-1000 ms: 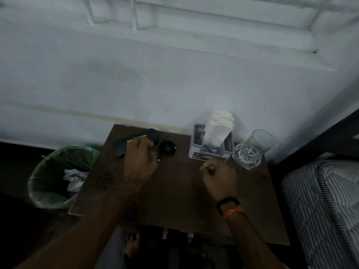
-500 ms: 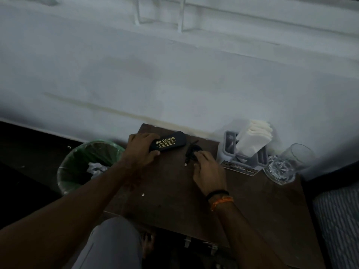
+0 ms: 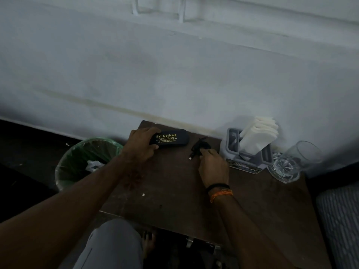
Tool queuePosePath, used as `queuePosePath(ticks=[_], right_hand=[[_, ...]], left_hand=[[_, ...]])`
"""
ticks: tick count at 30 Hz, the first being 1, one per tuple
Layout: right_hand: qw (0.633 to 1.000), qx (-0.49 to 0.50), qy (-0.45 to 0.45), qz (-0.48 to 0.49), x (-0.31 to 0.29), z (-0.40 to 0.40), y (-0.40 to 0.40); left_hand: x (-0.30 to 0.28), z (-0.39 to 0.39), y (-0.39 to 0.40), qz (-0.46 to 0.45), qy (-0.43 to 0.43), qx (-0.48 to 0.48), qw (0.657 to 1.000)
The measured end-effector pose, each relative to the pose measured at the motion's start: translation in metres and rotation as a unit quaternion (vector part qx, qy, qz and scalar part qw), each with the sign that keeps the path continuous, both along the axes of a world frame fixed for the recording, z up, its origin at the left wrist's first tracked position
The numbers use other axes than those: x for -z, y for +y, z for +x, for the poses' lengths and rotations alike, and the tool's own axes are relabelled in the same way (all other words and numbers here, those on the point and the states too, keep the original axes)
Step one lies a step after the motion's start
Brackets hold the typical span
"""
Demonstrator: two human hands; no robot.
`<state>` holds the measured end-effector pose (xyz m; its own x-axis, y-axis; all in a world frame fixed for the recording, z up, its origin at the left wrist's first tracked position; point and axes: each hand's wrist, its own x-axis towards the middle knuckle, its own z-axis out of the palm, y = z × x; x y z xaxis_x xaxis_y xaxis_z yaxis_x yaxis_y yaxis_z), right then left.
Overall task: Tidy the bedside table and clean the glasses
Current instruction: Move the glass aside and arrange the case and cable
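Head view. My left hand (image 3: 140, 146) clamps its grip on the black oblong glasses case (image 3: 171, 140) near the far left corner of the dark wooden surface (image 3: 174, 191), long axis running left–right. My right hand (image 3: 212, 166) pinches the black coiled cable (image 3: 200, 147), just right of the case. Glasses unseen; dimness blurs the cable.

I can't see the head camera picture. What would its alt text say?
A person's left hand grips a black glasses case on a dark wooden bedside table, while the right hand touches a coiled black cable. A grey holder with white napkins and a drinking glass stand to the right; a green-lined bin sits left.
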<state>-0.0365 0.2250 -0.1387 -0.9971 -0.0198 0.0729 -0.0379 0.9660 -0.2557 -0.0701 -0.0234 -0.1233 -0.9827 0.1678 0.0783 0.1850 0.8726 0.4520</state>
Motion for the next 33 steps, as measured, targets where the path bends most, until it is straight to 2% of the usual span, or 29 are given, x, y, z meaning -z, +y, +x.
queuePosePath(ticks=[11, 21, 29, 33], right_hand=[[1.0, 0.018, 0.004, 0.004, -0.001, -0.006, 0.001], [0.999, -0.005, 0.018, -0.05, -0.002, -0.007, 0.002], [0.992, -0.013, 0.084, -0.093, -0.01, 0.004, 0.006], [0.978, -0.002, 0.188, -0.093, -0.022, 0.012, 0.008]], left_hand=[[-0.004, -0.004, 0.004, 0.008, -0.023, -0.012, 1.0], [-0.004, -0.008, 0.005, 0.002, -0.028, -0.007, 1.0], [-0.006, 0.003, 0.031, -0.017, 0.087, 0.015, 0.996], [-0.012, 0.01, 0.068, -0.01, 0.129, 0.075, 0.989]])
